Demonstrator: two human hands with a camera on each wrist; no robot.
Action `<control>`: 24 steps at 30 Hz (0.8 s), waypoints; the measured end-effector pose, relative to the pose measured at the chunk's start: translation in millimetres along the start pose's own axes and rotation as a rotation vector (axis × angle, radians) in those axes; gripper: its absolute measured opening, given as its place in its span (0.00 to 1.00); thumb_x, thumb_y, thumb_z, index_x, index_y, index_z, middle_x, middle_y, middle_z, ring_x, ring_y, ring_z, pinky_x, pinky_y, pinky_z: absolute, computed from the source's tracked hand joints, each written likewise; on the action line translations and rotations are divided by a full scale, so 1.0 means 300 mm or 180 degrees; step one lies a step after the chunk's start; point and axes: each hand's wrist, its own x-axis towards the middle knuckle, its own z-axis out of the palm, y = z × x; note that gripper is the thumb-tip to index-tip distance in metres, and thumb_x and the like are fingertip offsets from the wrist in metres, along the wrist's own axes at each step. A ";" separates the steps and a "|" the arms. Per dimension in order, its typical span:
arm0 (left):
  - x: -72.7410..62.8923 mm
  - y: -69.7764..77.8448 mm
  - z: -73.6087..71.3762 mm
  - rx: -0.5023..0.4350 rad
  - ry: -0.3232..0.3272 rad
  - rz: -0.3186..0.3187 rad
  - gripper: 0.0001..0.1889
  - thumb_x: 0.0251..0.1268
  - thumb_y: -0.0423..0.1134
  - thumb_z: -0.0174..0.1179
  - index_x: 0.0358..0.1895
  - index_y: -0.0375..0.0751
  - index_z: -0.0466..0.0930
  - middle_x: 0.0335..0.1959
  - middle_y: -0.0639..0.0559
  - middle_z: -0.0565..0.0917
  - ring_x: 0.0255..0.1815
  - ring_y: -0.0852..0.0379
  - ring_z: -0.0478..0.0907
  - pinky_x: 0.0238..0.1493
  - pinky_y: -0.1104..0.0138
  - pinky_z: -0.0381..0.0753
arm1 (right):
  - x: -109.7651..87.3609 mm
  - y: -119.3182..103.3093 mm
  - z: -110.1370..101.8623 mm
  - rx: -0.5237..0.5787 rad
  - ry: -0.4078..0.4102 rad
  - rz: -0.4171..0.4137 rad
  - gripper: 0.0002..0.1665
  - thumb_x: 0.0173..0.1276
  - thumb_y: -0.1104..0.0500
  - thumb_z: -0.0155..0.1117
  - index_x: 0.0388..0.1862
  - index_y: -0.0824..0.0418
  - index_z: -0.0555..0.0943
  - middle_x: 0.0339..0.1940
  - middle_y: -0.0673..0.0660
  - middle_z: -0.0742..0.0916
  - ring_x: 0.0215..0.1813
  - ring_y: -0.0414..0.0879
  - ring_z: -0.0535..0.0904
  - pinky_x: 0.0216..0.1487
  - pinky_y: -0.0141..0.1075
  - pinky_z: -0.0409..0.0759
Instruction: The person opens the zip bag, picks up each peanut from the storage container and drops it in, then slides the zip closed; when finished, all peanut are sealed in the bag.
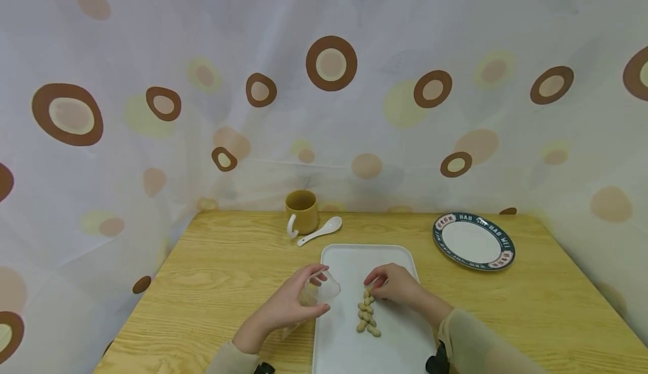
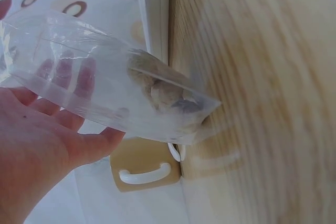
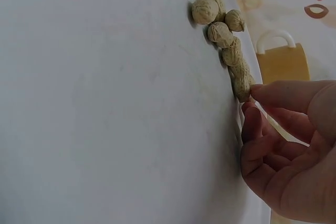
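Note:
A clear plastic bag (image 2: 113, 69), its mouth spread wide, is held upright in my left hand (image 1: 286, 306), fingers round one side and thumb on the other. Brownish contents (image 2: 163, 90), blurred through the plastic, lie at its bottom, which is at the wooden tabletop left of the tray. On the white tray (image 1: 341, 346) several peanuts (image 1: 365, 316) form a crooked line. At the far end of that line my right hand (image 1: 397, 285) pinches a peanut (image 3: 242, 86) between thumb and fingertips, low over the tray.
Behind the tray stand a mustard-coloured mug (image 1: 306, 216) with a white handle and a white spoon (image 1: 321, 231). A round plate (image 1: 498, 262) with a dark lettered rim lies at the back right. Spotted cloth (image 1: 331, 138) hangs behind the wooden table (image 1: 217, 284).

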 end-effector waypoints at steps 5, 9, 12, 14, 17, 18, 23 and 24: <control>-0.003 0.003 -0.002 -0.0014 -0.0003 -0.0015 0.36 0.62 0.46 0.67 0.71 0.42 0.64 0.60 0.44 0.76 0.60 0.46 0.74 0.60 0.56 0.74 | -0.003 -0.006 0.006 -0.0064 -0.0013 -0.0036 0.09 0.57 0.69 0.70 0.37 0.60 0.87 0.24 0.51 0.81 0.27 0.43 0.73 0.28 0.33 0.72; -0.003 0.005 -0.004 -0.0024 -0.0003 -0.0012 0.35 0.62 0.46 0.67 0.71 0.42 0.64 0.60 0.43 0.76 0.60 0.46 0.74 0.60 0.57 0.74 | -0.001 -0.005 0.009 -0.0113 -0.0005 0.0023 0.08 0.58 0.69 0.70 0.36 0.59 0.87 0.24 0.51 0.81 0.27 0.43 0.73 0.29 0.33 0.72; -0.001 0.005 -0.003 -0.0043 -0.0014 -0.0026 0.35 0.62 0.45 0.67 0.71 0.41 0.64 0.60 0.43 0.76 0.60 0.46 0.74 0.60 0.57 0.74 | -0.002 -0.004 0.009 -0.0117 0.0009 0.0071 0.07 0.58 0.69 0.70 0.34 0.59 0.87 0.24 0.51 0.81 0.28 0.43 0.73 0.29 0.33 0.72; 0.000 0.005 -0.002 -0.0056 -0.0022 -0.0033 0.35 0.62 0.44 0.67 0.71 0.40 0.64 0.60 0.43 0.76 0.60 0.46 0.74 0.60 0.57 0.74 | -0.002 -0.004 0.009 -0.0121 0.0015 0.0088 0.06 0.58 0.68 0.70 0.33 0.59 0.86 0.25 0.51 0.81 0.29 0.43 0.73 0.30 0.33 0.72; 0.001 0.005 -0.002 -0.0068 -0.0036 -0.0041 0.35 0.62 0.44 0.67 0.71 0.40 0.64 0.60 0.42 0.76 0.60 0.46 0.74 0.60 0.57 0.74 | -0.005 -0.004 0.008 -0.0124 0.0031 0.0098 0.05 0.58 0.68 0.70 0.32 0.59 0.86 0.25 0.50 0.82 0.29 0.43 0.74 0.31 0.33 0.73; 0.001 0.005 -0.001 -0.0067 -0.0037 -0.0043 0.35 0.62 0.44 0.67 0.71 0.39 0.64 0.60 0.42 0.76 0.60 0.46 0.74 0.60 0.57 0.74 | -0.006 -0.004 0.009 -0.0125 0.0035 0.0102 0.05 0.58 0.68 0.71 0.32 0.60 0.86 0.25 0.50 0.82 0.29 0.42 0.74 0.31 0.33 0.73; 0.001 0.008 0.001 -0.0083 -0.0056 -0.0049 0.35 0.63 0.44 0.67 0.71 0.39 0.63 0.60 0.41 0.76 0.60 0.46 0.74 0.60 0.56 0.74 | -0.010 -0.001 0.008 -0.0115 0.0048 0.0103 0.04 0.58 0.67 0.71 0.31 0.61 0.86 0.25 0.50 0.82 0.28 0.42 0.74 0.31 0.33 0.74; 0.001 0.008 0.001 -0.0082 -0.0057 -0.0051 0.35 0.63 0.44 0.67 0.71 0.39 0.63 0.60 0.41 0.76 0.60 0.46 0.74 0.60 0.56 0.73 | -0.010 -0.001 0.008 -0.0113 0.0048 0.0103 0.04 0.58 0.67 0.71 0.31 0.60 0.86 0.25 0.50 0.82 0.28 0.42 0.74 0.31 0.33 0.74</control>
